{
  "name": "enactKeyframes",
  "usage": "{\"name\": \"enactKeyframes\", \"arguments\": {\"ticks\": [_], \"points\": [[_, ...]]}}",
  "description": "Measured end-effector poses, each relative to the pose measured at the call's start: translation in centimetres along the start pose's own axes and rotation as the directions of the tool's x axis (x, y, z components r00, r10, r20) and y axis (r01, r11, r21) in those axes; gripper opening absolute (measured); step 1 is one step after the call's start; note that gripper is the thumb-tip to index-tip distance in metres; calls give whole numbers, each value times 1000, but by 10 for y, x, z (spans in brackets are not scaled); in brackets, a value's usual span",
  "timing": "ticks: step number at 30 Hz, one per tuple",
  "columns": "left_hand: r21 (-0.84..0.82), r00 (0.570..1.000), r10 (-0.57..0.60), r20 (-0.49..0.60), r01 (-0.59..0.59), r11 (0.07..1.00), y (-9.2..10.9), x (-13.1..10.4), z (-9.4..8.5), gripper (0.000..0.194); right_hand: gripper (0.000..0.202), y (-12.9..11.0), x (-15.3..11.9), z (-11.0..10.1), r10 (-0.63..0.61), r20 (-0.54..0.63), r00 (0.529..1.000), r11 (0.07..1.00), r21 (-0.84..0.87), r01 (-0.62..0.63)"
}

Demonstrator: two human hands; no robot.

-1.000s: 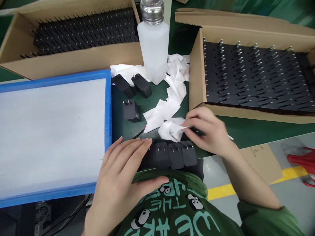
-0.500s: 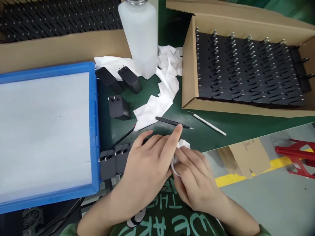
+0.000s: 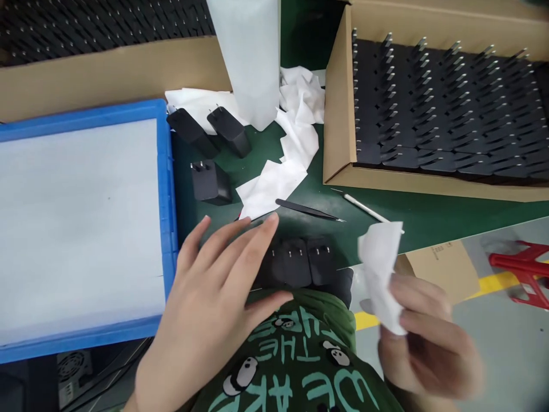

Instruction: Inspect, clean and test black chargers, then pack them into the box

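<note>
My left hand has its fingers spread and holds nothing; its fingertips are just left of a row of black plug chargers at the table's near edge, and it hides part of that row. Off to the right, past the table edge, my right hand pinches a crumpled white cloth wipe, slightly blurred. Black tweezers lie beyond the row, one end touching a white cloth. A thin white pen-like tool with a pointed tip lies farther right, partly behind the held wipe.
Three loose chargers stand on the green table. A blue-rimmed tray with a white surface lies left. A white bottle stands behind. Cardboard boxes hold rows of chargers, prongs up. A red stool stands on the floor.
My hands have moved apart: the left to the left with fingers spread, the right to the right with the wipe. The charger row now shows between them, farther right than before.
</note>
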State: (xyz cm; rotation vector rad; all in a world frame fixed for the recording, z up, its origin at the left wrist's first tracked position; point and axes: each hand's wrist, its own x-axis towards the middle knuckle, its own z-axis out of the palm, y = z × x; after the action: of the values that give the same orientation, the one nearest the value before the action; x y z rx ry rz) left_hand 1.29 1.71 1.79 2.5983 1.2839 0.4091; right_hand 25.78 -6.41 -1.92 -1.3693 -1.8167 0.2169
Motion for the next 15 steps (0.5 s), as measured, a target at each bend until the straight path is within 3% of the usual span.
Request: {"name": "enactKeyframes", "arguments": {"ticks": [4, 7, 15], "points": [[-9, 999, 26, 25, -25, 1000, 1, 4, 8, 64, 16, -9, 9, 27, -166, 148, 975, 985, -20, 171], [-11, 993, 118, 8, -118, 993, 10, 15, 18, 51, 31, -15, 13, 39, -174, 245, 954, 972, -113, 206], [-57, 981, 174, -91, -179, 982, 15, 27, 30, 52, 34, -18, 10, 27, -156, 345, 926, 974, -102, 202]]}}
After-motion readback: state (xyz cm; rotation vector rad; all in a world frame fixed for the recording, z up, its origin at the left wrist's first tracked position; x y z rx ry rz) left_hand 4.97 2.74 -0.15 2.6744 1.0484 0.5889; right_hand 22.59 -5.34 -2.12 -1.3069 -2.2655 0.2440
